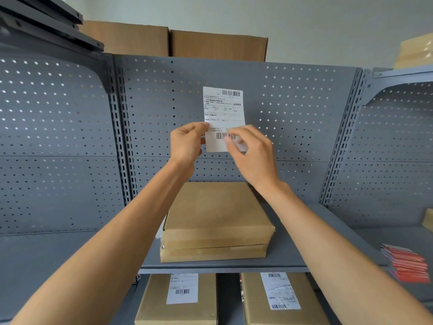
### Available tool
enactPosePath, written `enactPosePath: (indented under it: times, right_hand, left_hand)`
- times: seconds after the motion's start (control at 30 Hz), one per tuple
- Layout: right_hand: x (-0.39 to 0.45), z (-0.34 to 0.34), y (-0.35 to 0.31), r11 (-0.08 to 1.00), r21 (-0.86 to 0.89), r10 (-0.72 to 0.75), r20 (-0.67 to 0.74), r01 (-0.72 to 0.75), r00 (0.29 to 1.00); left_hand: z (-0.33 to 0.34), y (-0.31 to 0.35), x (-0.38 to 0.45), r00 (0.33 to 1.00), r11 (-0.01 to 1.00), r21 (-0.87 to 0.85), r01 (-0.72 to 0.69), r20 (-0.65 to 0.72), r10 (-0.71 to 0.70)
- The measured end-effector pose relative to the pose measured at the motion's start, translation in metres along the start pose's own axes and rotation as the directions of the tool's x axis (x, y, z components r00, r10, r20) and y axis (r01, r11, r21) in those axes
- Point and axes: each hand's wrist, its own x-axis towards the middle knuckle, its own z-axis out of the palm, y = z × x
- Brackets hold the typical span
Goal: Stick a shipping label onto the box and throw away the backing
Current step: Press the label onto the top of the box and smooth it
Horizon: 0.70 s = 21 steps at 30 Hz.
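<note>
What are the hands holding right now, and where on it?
Both hands pinch the shipping label at its bottom end: left hand on the lower left edge, right hand at the lower right corner.

You get soft, even, rather cool light with no hard shadows. Daylight shines through the holes of the back panel [58, 127] as bright dots. The wide lens bows the shelf posts [120, 137] outward at the edges. Your right hand [251, 151] and the red stack [406, 263] look motion-smeared.
</note>
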Motion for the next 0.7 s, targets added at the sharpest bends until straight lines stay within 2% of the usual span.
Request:
enactPosePath:
  times: [0.1,0.2,0.27,0.33,0.47,0.7]
  right_hand:
    - [0.012,-0.005,0.004,0.949,0.096,0.307,-0.085,-0.299,0.948]
    - [0.025,-0.006,0.009,0.785,0.185,0.593,0.053,-0.591,0.804]
    - [0.031,-0.005,0.011,0.671,0.242,0.68,0.177,-0.701,0.712]
    - [0.033,0.0,0.013,0.616,0.298,0.7,0.217,-0.729,0.68]
    - [0.032,0.006,0.013,0.571,0.373,0.719,0.202,-0.731,0.665]
    - [0.024,0.014,0.014,0.581,0.297,0.736,0.207,-0.758,0.645]
  left_hand:
    - [-0.003,0.0,0.001,1.0,1.0,0.016,-0.016,0.002,0.016]
    - [-0.007,-0.001,0.003,1.0,1.0,0.021,-0.02,0.0,0.02]
    - [-0.01,-0.004,0.005,1.0,0.999,0.045,-0.012,0.007,0.011]
    - [-0.013,-0.007,0.006,1.0,0.997,0.083,-0.008,0.009,0.007]
    - [-0.019,-0.013,0.005,0.999,0.989,0.147,-0.033,-0.002,0.034]
    - [-0.033,-0.029,0.007,0.997,0.92,0.388,-0.047,-0.04,0.068]
